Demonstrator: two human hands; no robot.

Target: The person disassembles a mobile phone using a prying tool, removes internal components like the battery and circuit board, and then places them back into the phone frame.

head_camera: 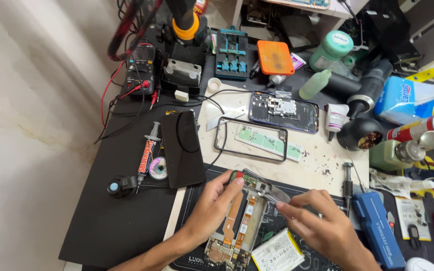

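Opened phone (237, 226) runs lengthwise away from me; my left hand (212, 203) grips its far-left corner, my right hand (322, 226) pinches tweezers (272, 193) at that end.

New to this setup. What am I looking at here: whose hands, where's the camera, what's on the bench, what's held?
There is one picture, from a camera worn on the person's head, looking down at a cluttered repair bench. No robot: two bare hands. The left hand steadies the top edge of an opened phone with its boards and flex cables exposed. The right hand holds a thin metal tool against that top edge. Nearby lie a battery, a black screen panel, an empty phone frame, another opened phone, a multimeter and a blue electric screwdriver.
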